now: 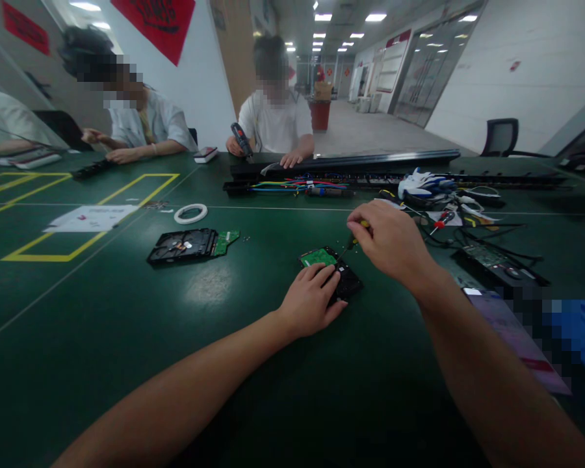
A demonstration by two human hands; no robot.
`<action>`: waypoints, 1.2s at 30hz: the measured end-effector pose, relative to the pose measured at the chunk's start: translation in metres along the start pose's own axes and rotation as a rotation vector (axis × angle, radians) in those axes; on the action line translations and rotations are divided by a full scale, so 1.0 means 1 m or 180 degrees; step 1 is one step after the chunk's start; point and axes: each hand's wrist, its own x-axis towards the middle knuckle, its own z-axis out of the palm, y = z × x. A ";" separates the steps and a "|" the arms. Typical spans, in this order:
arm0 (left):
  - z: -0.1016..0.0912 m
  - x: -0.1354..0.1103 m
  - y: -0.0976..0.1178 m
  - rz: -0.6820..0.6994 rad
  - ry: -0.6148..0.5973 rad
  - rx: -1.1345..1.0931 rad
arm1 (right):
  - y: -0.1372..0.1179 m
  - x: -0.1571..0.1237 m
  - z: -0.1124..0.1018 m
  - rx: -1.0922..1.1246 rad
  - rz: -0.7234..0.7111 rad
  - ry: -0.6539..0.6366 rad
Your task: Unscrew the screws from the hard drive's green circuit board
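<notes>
On the green table a small black hard drive [350, 281] with a green circuit board [318, 257] lies in front of me. My left hand [312, 299] grips it, fingers over the board side and thumb along the near edge. Closed around the handle of a screwdriver [351, 243], my right hand [389, 244] holds it slanted, with the thin shaft pointing down to the drive. Most of the handle is hidden in my fingers. Several tiny screws lie beside the drive. To the left, another black hard drive [182, 247] has a green board [225, 242] sticking out from its end.
Long black rails [394, 182] with coloured wires [277, 185] run across the far side. White-and-blue gloves [426, 185], a red screwdriver [442, 222] and cables lie right. A tape roll [190, 213] and paper [90, 218] sit left. Across the table, a person holds a power screwdriver [241, 139].
</notes>
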 end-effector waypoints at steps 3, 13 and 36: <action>0.000 0.000 0.000 0.0009 -0.0009 -0.0006 | 0.000 -0.001 0.003 -0.0102 0.0045 0.0068; 0.003 0.000 -0.001 -0.0007 0.0000 0.0024 | 0.002 0.000 -0.001 0.0070 -0.0055 -0.0068; 0.001 0.000 0.000 0.0015 0.0007 0.0037 | 0.000 0.001 -0.002 0.0259 -0.0080 -0.0245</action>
